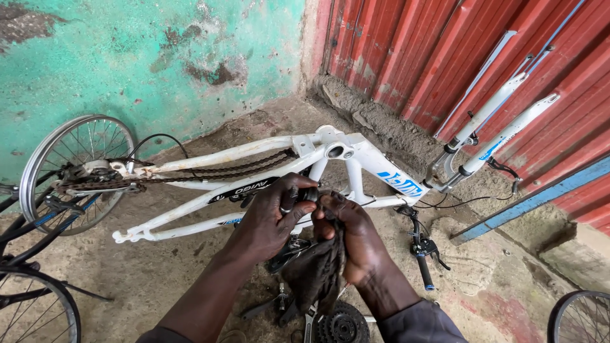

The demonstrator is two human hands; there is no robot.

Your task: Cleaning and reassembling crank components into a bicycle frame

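Both hands (311,225) rub one rag (318,270) over one small part (309,194).

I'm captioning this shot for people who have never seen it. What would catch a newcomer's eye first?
The white bicycle frame lying upside down across the concrete floor, its rusty chain running to the rear wheel at left. In front of it, the left hand grips a small dark part while the right hand holds a dirty rag to it. Behind stand a peeling green wall and a red corrugated door.
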